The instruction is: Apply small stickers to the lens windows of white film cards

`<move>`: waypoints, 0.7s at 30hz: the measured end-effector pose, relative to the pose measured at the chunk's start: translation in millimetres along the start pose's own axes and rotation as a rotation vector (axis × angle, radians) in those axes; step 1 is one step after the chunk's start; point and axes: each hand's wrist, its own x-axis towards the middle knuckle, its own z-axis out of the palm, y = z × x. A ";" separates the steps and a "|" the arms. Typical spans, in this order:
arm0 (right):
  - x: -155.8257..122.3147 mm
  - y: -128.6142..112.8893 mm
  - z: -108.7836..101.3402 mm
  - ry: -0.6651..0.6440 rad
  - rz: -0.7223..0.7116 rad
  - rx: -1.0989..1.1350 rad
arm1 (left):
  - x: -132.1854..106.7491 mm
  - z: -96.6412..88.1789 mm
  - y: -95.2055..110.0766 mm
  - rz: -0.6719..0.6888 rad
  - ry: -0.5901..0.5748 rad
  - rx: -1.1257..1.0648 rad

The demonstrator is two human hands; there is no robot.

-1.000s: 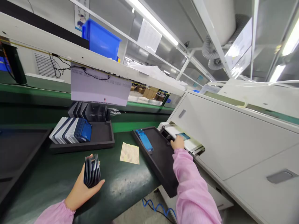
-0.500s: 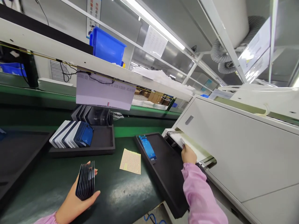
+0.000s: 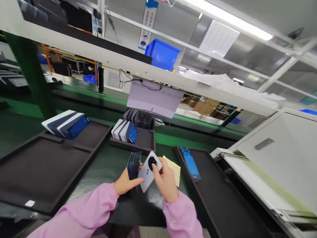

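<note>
My left hand point(image 3: 123, 182) is wrapped round a stack of thin dark phone panels point(image 3: 134, 165) standing on edge. Close beside it, my right hand point(image 3: 167, 183) grips a white phone back cover point(image 3: 146, 176) with a round dark camera area near its top. The cover is tilted, its lower part by my left thumb; I cannot tell whether they touch. Partly behind my right hand lies a yellowish sheet of small dots point(image 3: 175, 169). A blue phone panel point(image 3: 190, 162) lies in the black tray point(image 3: 218, 195) on the right.
A small black tray point(image 3: 146, 138) at the back holds a row of white and blue panels point(image 3: 124, 131). More panels point(image 3: 66, 123) lean in a large black tray point(image 3: 32, 175) at left. A white machine with a conveyor belt point(image 3: 257, 181) borders the right side. A shelf point(image 3: 119, 54) crosses above.
My right hand has come from the conveyor to beside my left hand, now with the white back cover. The view has turned left, showing more of the left tray.
</note>
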 end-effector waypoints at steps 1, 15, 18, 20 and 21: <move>-3.7 -7.1 14.9 -0.037 -0.026 0.001 | -1.4 0.8 0.0 0.040 -0.008 0.031; 51.4 65.6 -66.6 0.050 0.231 -0.348 | 2.7 -5.4 -8.5 0.218 0.033 0.367; 79.1 105.6 -100.4 0.196 0.430 -0.532 | 2.8 -5.8 -8.1 0.223 0.001 0.381; 86.6 125.6 -109.1 0.204 0.530 -0.610 | 2.8 -6.5 -8.1 0.235 -0.014 0.403; 88.1 133.2 -110.6 0.195 0.570 -0.639 | 2.8 -6.9 -8.2 0.241 -0.019 0.411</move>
